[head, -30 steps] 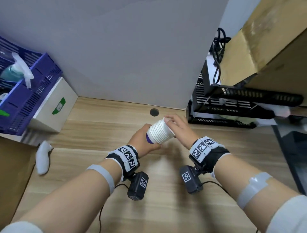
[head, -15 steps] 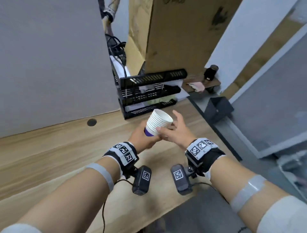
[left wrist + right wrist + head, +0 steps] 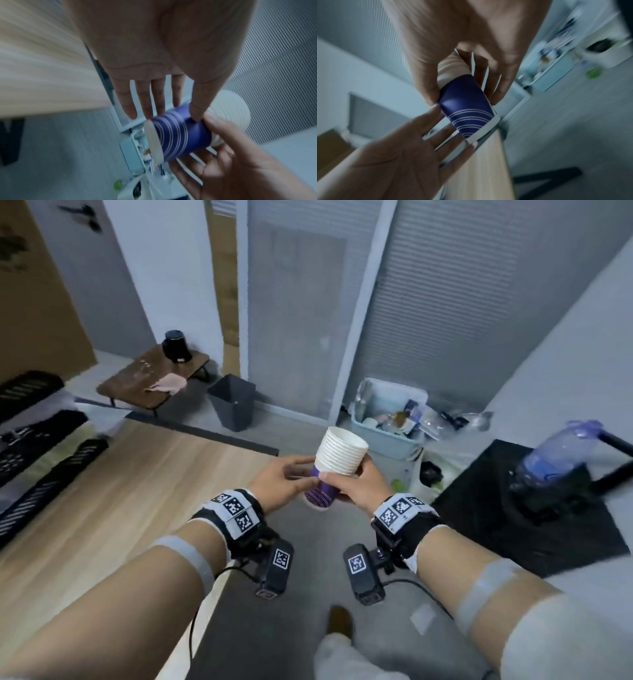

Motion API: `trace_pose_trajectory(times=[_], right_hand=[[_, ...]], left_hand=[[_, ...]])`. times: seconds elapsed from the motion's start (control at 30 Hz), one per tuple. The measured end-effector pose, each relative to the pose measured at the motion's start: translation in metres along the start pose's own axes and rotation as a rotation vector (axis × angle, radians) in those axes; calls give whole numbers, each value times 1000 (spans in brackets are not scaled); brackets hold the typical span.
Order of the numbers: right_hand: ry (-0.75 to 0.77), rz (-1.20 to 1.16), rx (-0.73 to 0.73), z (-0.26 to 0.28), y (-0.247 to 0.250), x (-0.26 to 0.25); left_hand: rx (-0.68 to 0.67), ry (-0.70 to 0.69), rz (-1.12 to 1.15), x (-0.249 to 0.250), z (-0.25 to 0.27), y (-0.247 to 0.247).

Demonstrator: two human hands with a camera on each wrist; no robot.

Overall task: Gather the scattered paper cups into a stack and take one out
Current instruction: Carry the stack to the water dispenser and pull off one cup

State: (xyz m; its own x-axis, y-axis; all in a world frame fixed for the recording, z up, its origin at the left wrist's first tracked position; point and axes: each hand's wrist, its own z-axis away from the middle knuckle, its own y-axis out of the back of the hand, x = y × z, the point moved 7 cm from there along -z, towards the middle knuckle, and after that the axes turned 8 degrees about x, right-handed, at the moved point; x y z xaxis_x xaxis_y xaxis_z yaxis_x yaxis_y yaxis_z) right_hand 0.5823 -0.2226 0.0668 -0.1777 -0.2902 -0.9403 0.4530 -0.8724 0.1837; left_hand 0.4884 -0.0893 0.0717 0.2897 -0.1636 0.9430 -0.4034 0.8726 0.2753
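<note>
A stack of paper cups (image 3: 340, 451) with white rims is held upright in the air over the grey floor, just past the table's corner. Its bottom cup (image 3: 320, 494) is purple with white rings and shows below the rims. My right hand (image 3: 346, 479) grips the stack where the rims meet the purple cup (image 3: 465, 106), thumb on one side and fingers on the other. My left hand (image 3: 308, 474) pinches the purple cup (image 3: 178, 134) between its thumb and nearly straight fingers. No loose cups are in view.
The wooden table (image 3: 120, 491) lies to the left with black racks (image 3: 41, 460) on it. On the floor ahead stand a dark bin (image 3: 233, 402), a light blue tub (image 3: 387, 440) of clutter and a low brown table (image 3: 150, 374). At the right, a water bottle (image 3: 555, 460) sits on a black surface.
The view has swung right and the stack has come off the table to above the floor. My right hand slid from the rim down the stack; my left moved from cupping the base to pinching it.
</note>
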Motion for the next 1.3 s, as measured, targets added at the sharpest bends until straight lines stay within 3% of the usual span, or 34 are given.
trace_pose_trajectory(times=[0.13,0.33,0.53,0.7,0.97,1.3], right_hand=[[-66,-4,235,-15,114,35],[-153,60,502,-33,262,92],[-206,68,636,-61,399,134],[-239,117,786,-80,488,162],[-227,168,904,-126,559,192],[-209,239,909,-190,568,227]], left_hand=[[-4,21,-54,21,-44,-82],[-157,1,-54,62,-89,-229],[-295,-3,-85,100,-129,-376],[-325,9,-92,116,-159,-458],[-371,41,-77,113,-185,-543],[-308,73,-58,77,-215,-577]])
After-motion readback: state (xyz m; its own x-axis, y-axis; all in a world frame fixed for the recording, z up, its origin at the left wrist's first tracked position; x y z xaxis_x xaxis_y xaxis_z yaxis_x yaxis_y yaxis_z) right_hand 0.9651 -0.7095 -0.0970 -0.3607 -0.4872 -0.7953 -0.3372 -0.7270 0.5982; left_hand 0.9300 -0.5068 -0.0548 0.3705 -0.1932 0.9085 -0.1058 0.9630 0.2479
